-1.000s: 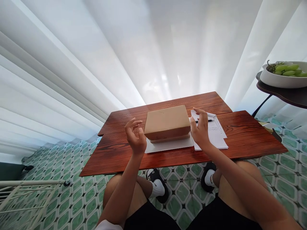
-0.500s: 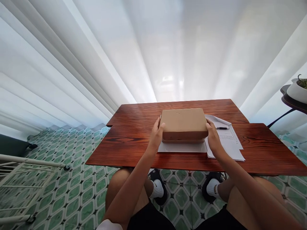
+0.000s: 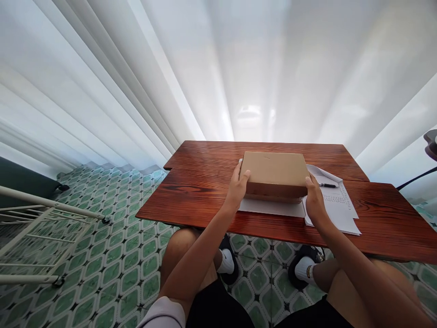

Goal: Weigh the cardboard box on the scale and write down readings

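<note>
Red-brown wooden table (image 3: 205, 182) is bearing a cardboard box (image 3: 276, 168) lying on white paper sheets (image 3: 336, 207). Left hand (image 3: 236, 189) and right hand (image 3: 314, 200) are clasping its two ends, seemingly starting to lift; next calls for an even, level raise, clear of the pen (image 3: 327, 185).

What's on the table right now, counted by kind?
Box: 1, gripped at both ends by the left hand and right hand
White sheet under the box: 1
Printed papers: 1 pile; number of sheets unclear
Pen: 1
Total: 4
</note>
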{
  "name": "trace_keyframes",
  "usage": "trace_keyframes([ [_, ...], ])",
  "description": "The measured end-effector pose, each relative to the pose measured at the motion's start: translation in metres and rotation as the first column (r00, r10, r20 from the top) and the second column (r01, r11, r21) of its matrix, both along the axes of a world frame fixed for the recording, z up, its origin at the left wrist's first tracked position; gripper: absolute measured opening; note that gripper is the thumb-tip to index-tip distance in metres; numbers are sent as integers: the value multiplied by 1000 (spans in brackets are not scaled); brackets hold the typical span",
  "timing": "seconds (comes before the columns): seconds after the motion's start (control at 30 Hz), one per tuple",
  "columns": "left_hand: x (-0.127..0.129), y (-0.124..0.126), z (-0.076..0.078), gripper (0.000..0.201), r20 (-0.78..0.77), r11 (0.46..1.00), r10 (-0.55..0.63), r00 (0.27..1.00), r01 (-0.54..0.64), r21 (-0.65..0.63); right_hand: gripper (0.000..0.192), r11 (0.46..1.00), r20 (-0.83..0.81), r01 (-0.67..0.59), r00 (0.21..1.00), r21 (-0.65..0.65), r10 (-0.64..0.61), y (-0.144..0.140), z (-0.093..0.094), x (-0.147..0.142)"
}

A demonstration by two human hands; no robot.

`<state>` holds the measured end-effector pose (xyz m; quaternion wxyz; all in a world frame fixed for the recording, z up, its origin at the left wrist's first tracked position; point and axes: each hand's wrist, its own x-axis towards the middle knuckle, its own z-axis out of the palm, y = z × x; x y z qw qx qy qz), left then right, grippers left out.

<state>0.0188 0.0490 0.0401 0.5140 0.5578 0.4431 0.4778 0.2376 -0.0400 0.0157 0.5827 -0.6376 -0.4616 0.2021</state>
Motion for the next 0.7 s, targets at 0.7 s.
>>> trace_keyframes([
  [0.7,-65,17,52,59,-77,986,113,991,-103,130,58,995,13,-103,995,4,102,28,34,-63],
])
